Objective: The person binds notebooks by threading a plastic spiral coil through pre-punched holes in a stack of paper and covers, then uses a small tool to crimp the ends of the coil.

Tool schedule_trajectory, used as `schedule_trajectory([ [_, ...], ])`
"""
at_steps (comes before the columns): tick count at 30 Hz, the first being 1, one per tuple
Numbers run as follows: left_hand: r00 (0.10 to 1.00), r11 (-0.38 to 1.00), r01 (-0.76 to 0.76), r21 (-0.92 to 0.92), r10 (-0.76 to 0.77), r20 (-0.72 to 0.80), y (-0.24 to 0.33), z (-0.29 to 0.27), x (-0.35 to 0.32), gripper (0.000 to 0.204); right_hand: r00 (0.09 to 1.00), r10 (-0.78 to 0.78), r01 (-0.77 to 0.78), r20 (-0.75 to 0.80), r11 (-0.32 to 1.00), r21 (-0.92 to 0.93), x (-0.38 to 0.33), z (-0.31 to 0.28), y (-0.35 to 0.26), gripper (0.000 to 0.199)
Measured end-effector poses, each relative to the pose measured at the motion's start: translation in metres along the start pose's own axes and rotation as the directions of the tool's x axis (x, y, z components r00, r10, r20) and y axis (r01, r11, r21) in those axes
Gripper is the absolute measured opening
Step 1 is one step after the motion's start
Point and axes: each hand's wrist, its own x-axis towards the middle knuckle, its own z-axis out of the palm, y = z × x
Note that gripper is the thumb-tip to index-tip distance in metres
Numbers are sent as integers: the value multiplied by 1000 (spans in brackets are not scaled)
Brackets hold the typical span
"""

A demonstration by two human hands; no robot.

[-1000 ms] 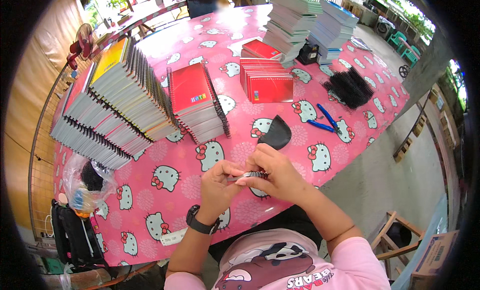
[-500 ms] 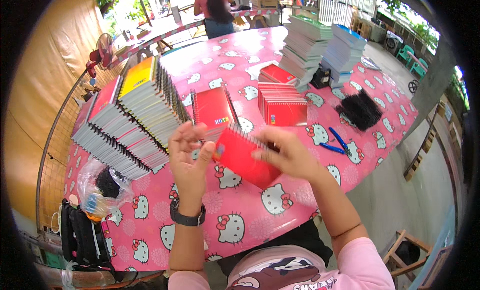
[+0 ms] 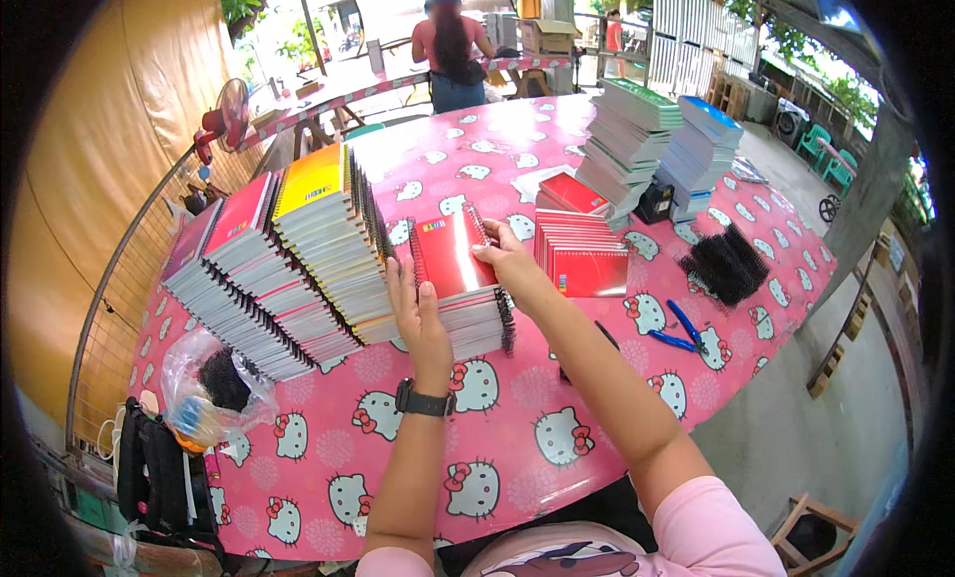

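Long table (image 3: pixel 557 448) under a glossy pink plastic cloth printed with white cartoon cats, set in an open-sided shelter; ochre fabric wall at left behind a wire fence, bare concrete floor at right, trees and a white railing beyond. Second table at the far end, with a person in a pink top (image 3: pixel 450 50) standing at it, back turned. Red standing fan (image 3: pixel 231 109) near the far left corner.

Left hand (image 3: pixel 418 318) (black wristwatch at the wrist) laid flat, fingers straight and close together, against the near left edge of a red-covered spiral-bound notebook (image 3: pixel 453 251). Right hand (image 3: pixel 512 264) with fingers curled over the same cover's right edge, at the wire binding. Notebook lying topmost on a short, slanted stack of like notebooks (image 3: pixel 477 318), mid-table and just ahead of the body.

Counted, left of the hands: three long leaning rows of spiral notebooks (image 3: pixel 288 279), topped in yellow, red and maroon. Right of the hands: one low pile of red notebooks (image 3: pixel 582 259), with one smaller red pile behind it. Farther back: two tall stacks of unbound pages (image 3: pixel 662 154), one green-topped, one blue-topped. One heap of loose black spiral coils (image 3: pixel 726 267) toward the right edge. One pair of blue-handled pliers (image 3: pixel 681 330), possibly two separate tools, the outline being too small to settle. One clear plastic bag (image 3: pixel 214 388) with dark contents at the near left corner, and one black bag (image 3: pixel 154 473) hanging just below it.
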Motion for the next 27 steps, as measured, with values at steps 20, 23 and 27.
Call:
schedule_trajectory([
  [20, 942, 944, -315, -97, 299, -150, 64, 3, -8, 41, 794, -407, -70, -451, 676, -734, -22, -217, 90, 50],
  [23, 895, 894, -444, -55, 441, -61, 72, 10, -28, 42, 706, -508, -56, -493, 654, -754, -27, -225, 83, 36],
  [27, 895, 916, -393, -84, 402, 195, 72, 16, -63, 48, 775, -349, -48, -526, 798, -601, -65, -228, 28, 25],
])
